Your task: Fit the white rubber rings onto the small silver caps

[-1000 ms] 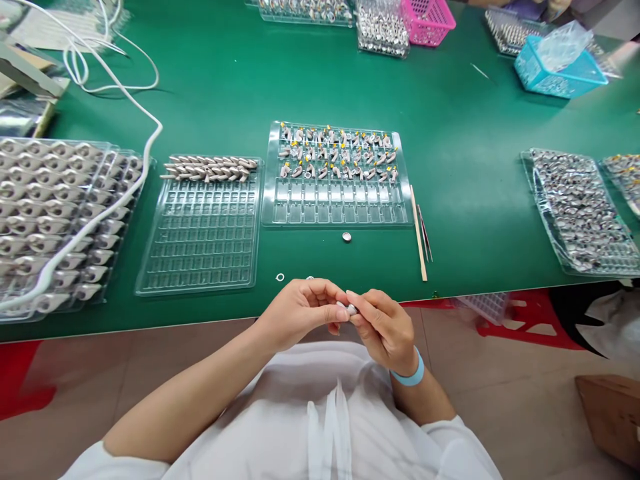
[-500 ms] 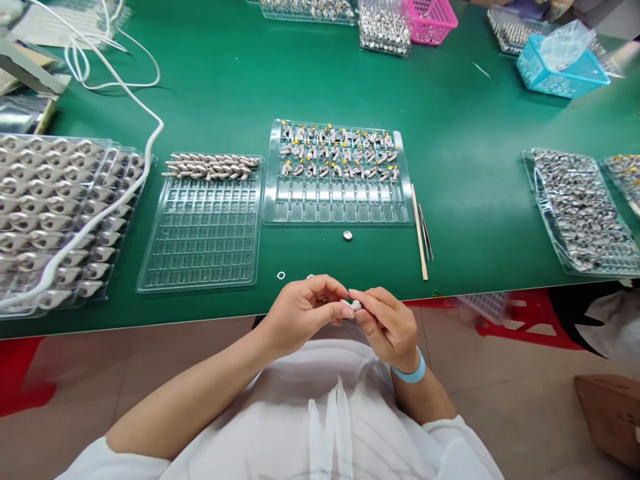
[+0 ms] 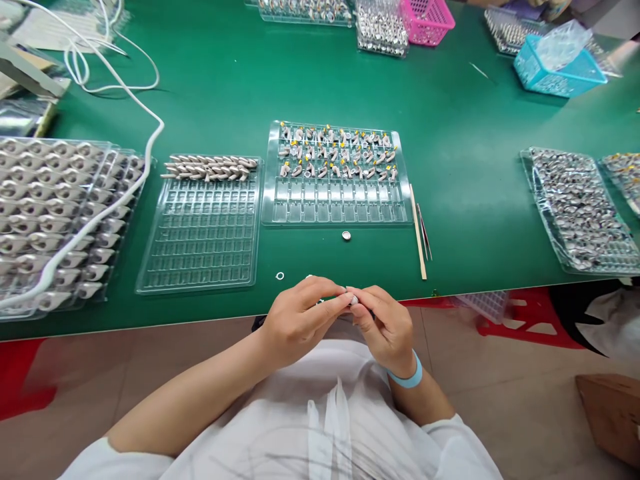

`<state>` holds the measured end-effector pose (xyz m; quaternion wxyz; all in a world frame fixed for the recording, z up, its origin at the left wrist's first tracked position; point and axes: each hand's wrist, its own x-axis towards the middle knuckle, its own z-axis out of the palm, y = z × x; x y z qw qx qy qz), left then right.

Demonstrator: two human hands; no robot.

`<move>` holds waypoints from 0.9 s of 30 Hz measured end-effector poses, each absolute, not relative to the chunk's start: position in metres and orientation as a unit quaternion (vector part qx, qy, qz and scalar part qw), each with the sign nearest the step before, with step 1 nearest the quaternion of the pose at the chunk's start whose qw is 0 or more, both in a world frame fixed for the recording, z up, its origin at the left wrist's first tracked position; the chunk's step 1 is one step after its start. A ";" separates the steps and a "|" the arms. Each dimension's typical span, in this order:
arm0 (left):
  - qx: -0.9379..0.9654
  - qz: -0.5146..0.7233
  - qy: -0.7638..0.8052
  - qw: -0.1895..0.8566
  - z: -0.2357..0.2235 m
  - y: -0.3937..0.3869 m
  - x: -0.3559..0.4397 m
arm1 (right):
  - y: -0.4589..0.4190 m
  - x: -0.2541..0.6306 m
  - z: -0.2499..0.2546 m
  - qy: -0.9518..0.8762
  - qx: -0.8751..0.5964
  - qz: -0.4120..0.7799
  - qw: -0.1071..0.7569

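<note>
My left hand (image 3: 299, 318) and my right hand (image 3: 384, 325) meet fingertip to fingertip at the near edge of the green table (image 3: 450, 153). Both pinch a small white part (image 3: 353, 300) between them; most of it is hidden by the fingers. A blue band circles my right wrist. Just beyond the hands lie a small ring (image 3: 280, 276) and a round silver cap (image 3: 346, 235). Straight ahead, a clear tray (image 3: 336, 207) holds rows of small grey parts with yellow tips in its far half.
A mostly bare clear tray (image 3: 200, 233) carries one row of grey pieces at its far end. Trays of grey shells (image 3: 55, 213) and a white cable (image 3: 125, 193) lie left. A wooden stick and tweezers (image 3: 420, 233) lie right, then trays of silver parts (image 3: 580, 207). Pink (image 3: 427, 20) and blue baskets (image 3: 560, 67) stand far off.
My fingers have closed tighter over the small white part and the hands have risen slightly toward the table edge. Nothing on the table has moved.
</note>
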<state>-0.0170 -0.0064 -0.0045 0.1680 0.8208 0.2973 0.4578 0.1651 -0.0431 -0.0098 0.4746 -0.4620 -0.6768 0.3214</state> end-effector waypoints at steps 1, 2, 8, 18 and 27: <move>0.821 0.459 0.295 0.164 -0.003 -0.007 -0.017 | -0.043 0.166 -0.009 -0.674 -0.461 0.331 0.473; 0.821 0.460 0.296 0.163 -0.002 -0.007 -0.017 | -0.043 0.167 -0.009 -0.671 -0.459 0.342 0.471; 0.818 0.458 0.295 0.186 0.005 -0.009 -0.017 | -0.043 0.171 -0.010 -0.605 -0.418 0.459 0.499; 0.794 0.494 0.272 0.226 -0.002 -0.009 -0.017 | -0.045 0.170 -0.019 -0.524 -0.417 0.537 0.512; 0.793 0.489 0.281 0.230 0.002 -0.008 -0.017 | -0.043 0.169 -0.006 -0.634 -0.428 0.426 0.483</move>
